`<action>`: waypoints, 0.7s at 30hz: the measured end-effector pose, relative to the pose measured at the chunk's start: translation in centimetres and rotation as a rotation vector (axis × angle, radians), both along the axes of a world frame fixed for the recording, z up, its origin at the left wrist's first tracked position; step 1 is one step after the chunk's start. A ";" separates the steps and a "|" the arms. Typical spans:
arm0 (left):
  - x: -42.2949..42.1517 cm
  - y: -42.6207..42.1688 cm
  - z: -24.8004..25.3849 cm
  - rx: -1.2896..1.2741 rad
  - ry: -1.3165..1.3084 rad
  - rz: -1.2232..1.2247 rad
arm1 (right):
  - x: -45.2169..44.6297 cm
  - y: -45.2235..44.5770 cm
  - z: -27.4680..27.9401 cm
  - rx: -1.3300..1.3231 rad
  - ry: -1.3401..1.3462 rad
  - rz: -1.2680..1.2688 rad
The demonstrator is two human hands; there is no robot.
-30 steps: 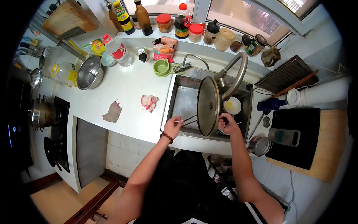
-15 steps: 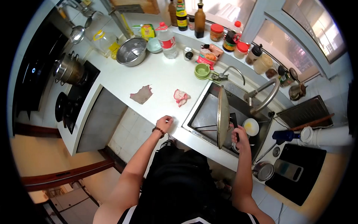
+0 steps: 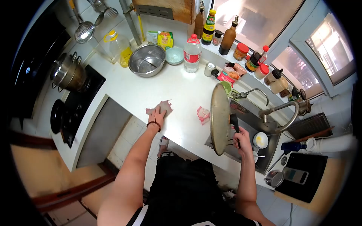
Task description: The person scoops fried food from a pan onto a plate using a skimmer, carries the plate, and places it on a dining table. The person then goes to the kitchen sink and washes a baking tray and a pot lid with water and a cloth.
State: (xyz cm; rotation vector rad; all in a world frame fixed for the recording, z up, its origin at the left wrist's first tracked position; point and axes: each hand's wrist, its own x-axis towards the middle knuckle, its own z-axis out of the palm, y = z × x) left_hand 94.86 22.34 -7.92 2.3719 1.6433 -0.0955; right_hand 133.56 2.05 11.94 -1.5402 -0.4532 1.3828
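A round pan lid (image 3: 220, 119) with a black handle stands on edge in the air over the counter and the sink's left side. My right hand (image 3: 242, 138) is closed around its handle. On the white counter, my left hand (image 3: 156, 116) lies with fingers spread on a grey-brown cloth (image 3: 164, 108). Whether the fingers grip the cloth does not show. A crumpled pink and white cloth (image 3: 203, 115) rests between the grey-brown cloth and the lid.
The sink (image 3: 247, 118) holds a white bowl (image 3: 260, 139) under a curved faucet (image 3: 290, 113). A steel bowl (image 3: 147, 60) and a water bottle (image 3: 192, 54) stand at the back. Pots (image 3: 69, 72) sit left on the stove; a phone (image 3: 295, 175) lies right.
My left hand has moved left from the counter's front edge onto the grey-brown cloth and opened. The lid, in my right hand, has come up out of the sink area and leftward. The view has turned left.
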 end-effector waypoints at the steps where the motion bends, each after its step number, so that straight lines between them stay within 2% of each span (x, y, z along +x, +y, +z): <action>1: -0.9 1.0 -0.5 0.035 -0.014 -0.054 | -2.3 1.5 0.2 -0.002 -0.011 -0.025; 3: -3.6 3.8 -0.6 0.022 0.027 -0.153 | -7.0 4.6 0.8 0.018 -0.107 -0.009; 5: -7.8 7.2 -3.6 0.179 -0.139 -0.080 | -11.4 8.1 0.6 -0.040 -0.197 0.034; 6: -10.0 9.0 -4.2 0.148 -0.203 -0.021 | -14.0 9.9 0.5 -0.005 -0.232 0.006; 9: -15.6 13.2 -2.9 0.139 -0.148 0.058 | -19.6 14.8 -3.6 0.066 -0.595 0.059; 11: -17.8 15.2 -2.6 0.105 -0.191 0.091 | -22.1 17.2 -7.6 -0.028 -0.817 0.111; 13: -19.1 16.3 -2.4 0.067 -0.235 0.121 | -25.2 19.3 -8.3 -0.109 -0.927 0.139; 17: -20.4 16.0 -2.2 0.089 -0.374 0.050 | -28.8 21.2 -10.3 -0.165 -0.950 0.179; 21: -20.0 13.8 -2.0 0.181 -0.523 0.103 | -30.2 22.0 -11.5 -0.254 -0.934 0.202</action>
